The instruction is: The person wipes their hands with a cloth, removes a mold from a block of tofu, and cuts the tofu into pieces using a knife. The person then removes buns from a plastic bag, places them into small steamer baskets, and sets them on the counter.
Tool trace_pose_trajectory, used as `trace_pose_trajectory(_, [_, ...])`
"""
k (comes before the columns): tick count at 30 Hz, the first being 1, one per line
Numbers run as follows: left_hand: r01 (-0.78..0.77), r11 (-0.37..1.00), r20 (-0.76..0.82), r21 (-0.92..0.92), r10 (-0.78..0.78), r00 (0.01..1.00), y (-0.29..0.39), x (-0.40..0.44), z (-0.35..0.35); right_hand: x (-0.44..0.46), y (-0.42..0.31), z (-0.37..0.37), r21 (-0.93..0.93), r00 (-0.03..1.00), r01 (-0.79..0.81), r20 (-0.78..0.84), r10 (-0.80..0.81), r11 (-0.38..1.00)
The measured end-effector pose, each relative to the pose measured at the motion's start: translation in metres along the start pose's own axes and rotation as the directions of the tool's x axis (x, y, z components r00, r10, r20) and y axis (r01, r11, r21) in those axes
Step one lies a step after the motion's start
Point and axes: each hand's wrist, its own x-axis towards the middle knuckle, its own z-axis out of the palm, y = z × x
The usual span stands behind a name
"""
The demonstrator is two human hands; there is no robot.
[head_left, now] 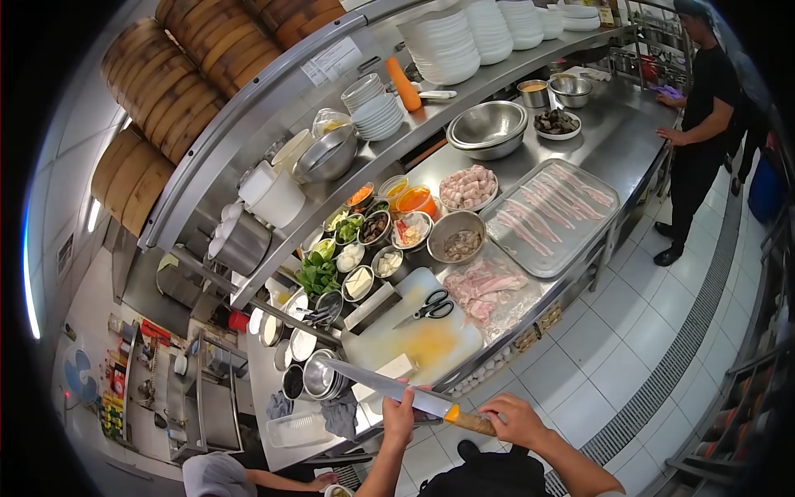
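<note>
A long knife with a wooden handle and yellow collar (pixel 468 421) lies slantwise in front of me, its broad blade pointing up and left. My right hand (pixel 509 418) is closed on the handle end. Near the middle of the blade, my left hand (pixel 399 417) has its fingers closed on it, partly hiding the metal. Just beyond the blade are a white block (pixel 385 374) and a stained white cutting board (pixel 439 335). Black-handled scissors (pixel 432 306) rest on that board. Nested steel bowls (pixel 321 377) stand beside the knife tip, with a grey cloth (pixel 338 414) below them.
Raw meat (pixel 484 291) lies on plastic beside a tray of meat strips (pixel 551 217). Several ingredient bowls line the counter, including one of diced meat (pixel 469 188). Above runs a steel shelf (pixel 431 103). One person (pixel 704 124) stands far right; another person's arm (pixel 286 479) shows bottom left.
</note>
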Motion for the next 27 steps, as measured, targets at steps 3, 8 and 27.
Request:
trace_pose_trajectory(3, [0.001,1.000,-0.001,-0.012,-0.001,1.000,0.004,0.001,0.005,0.000,-0.013,-0.003,0.038,0.998,0.039,-0.042,-0.037,0.999])
trace_pose_trajectory(8, [0.002,1.000,0.010,-0.021,-0.002,1.000,0.003,0.005,0.004,-0.009,0.001,0.013,0.005,0.996,0.081,-0.040,-0.081,0.997])
trace_pose_trajectory(27, [-0.018,1.000,0.084,0.008,0.017,0.996,0.004,0.019,-0.021,-0.004,0.026,-0.003,-0.311,0.955,-0.146,-0.290,0.053,0.939])
